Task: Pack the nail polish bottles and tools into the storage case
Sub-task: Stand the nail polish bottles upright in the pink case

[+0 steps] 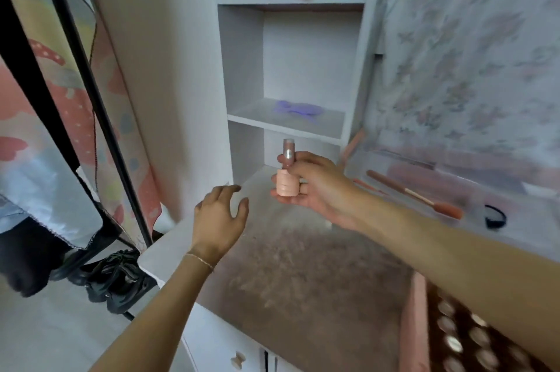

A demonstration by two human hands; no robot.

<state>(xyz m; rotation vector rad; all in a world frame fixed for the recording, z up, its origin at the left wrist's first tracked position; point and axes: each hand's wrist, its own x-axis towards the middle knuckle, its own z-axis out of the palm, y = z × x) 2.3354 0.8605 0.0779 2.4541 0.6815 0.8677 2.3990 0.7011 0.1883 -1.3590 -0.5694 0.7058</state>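
Note:
My right hand [315,186] holds two nail polish bottles above the desk: a peach bottle [287,186] in the palm and a taller mauve bottle [288,156] pinched above it. My left hand [219,217] hovers open just left of them, fingers spread, holding nothing. The pink storage case [413,326] sits at the lower right, with several round bottle caps [472,338] showing inside, partly hidden by my right forearm. A long pink brush tool [415,194] lies on the desk to the right.
A white shelf unit [285,126] stands behind the hands, with a purple item [298,108] on its middle shelf. A black round object [495,217] lies at far right. The desk [303,265] has a drawer knob [238,359] below. Black shoes [115,277] sit on the floor at left.

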